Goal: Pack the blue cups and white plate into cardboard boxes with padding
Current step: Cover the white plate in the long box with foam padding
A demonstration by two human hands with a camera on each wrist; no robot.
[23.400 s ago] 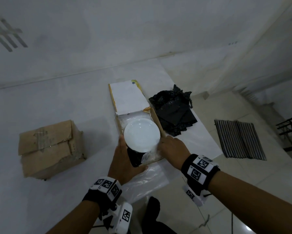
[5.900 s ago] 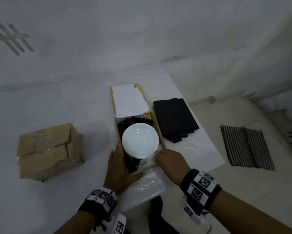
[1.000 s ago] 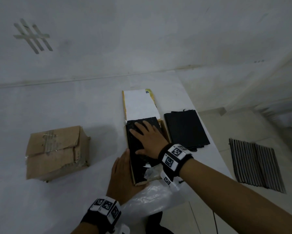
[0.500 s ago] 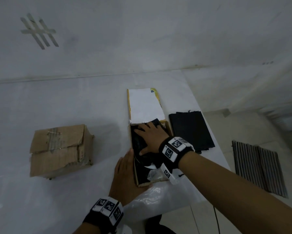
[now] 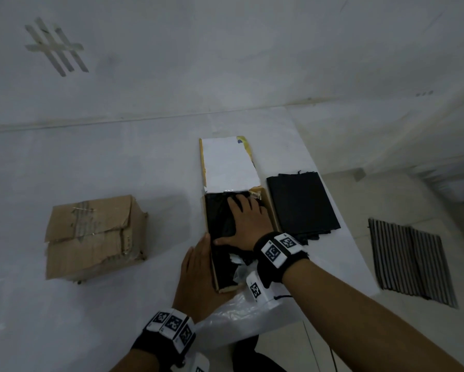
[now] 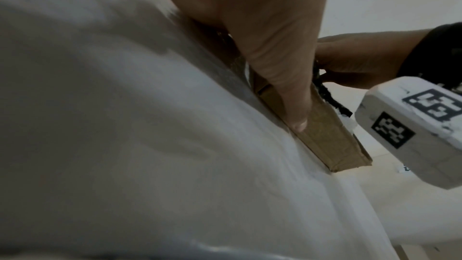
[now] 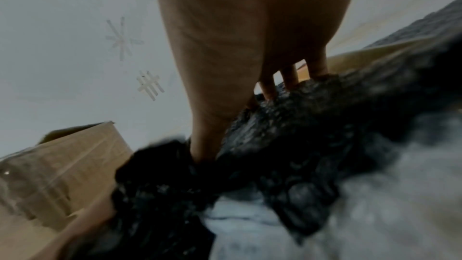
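Observation:
A flat open cardboard box (image 5: 271,208) lies at the table's middle, its white lid (image 5: 229,162) folded back. Black padding (image 5: 220,221) fills it and hides the white plate. My right hand (image 5: 245,218) lies flat on this padding, fingers spread, pressing down. In the right wrist view the fingers (image 7: 290,80) sink into the crinkled black padding (image 7: 312,135). My left hand (image 5: 197,264) rests straight against the box's left wall; the left wrist view shows one of its fingers (image 6: 282,70) on that brown wall (image 6: 325,131). No blue cups are in view.
A closed, taped cardboard box (image 5: 91,234) stands to the left. A folded stack of black padding (image 5: 302,204) lies right of the open box. Clear plastic (image 5: 241,315) hangs over the table's front edge. A striped mat (image 5: 410,259) lies on the floor to the right.
The plate seen earlier is now covered by black padding. Over the last second my right hand stayed flat on the padding and pressed it down into the box; the left hand kept still.

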